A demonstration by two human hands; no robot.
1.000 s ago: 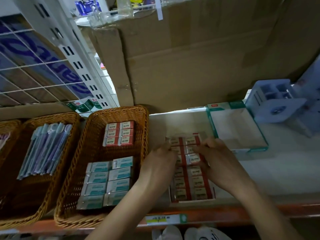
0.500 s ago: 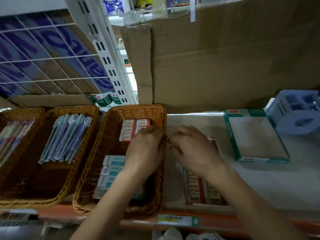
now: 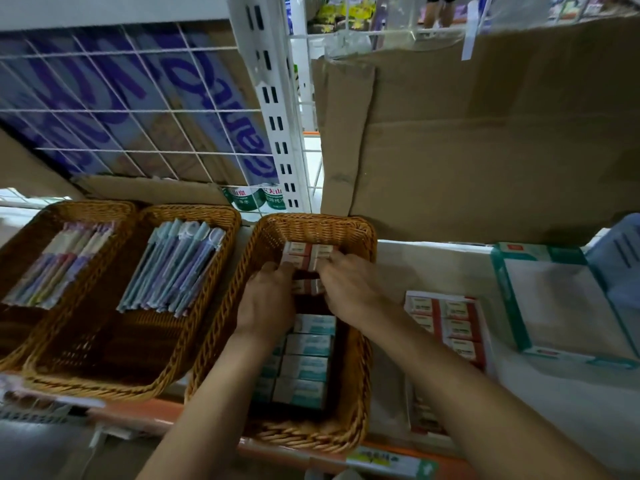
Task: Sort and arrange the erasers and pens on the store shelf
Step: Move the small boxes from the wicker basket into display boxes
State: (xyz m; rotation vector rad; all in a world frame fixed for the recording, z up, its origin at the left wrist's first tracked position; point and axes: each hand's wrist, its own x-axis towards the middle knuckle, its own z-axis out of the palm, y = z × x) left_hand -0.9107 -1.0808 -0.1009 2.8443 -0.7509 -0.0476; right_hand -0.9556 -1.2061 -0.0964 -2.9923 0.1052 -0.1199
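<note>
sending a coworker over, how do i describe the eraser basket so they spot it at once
Three wicker baskets stand in a row on the shelf; take the rightmost basket, in front of the left corner of the big cardboard box. The other two hold long pens; this one holds small erasers, red erasers at the back, teal erasers in front.

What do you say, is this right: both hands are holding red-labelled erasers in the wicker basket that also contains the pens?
Not quite. The head view shows the left hand and right hand holding red-labelled erasers in a wicker basket that also contains teal erasers, not pens; the pens lie in a separate basket to its left.
</note>
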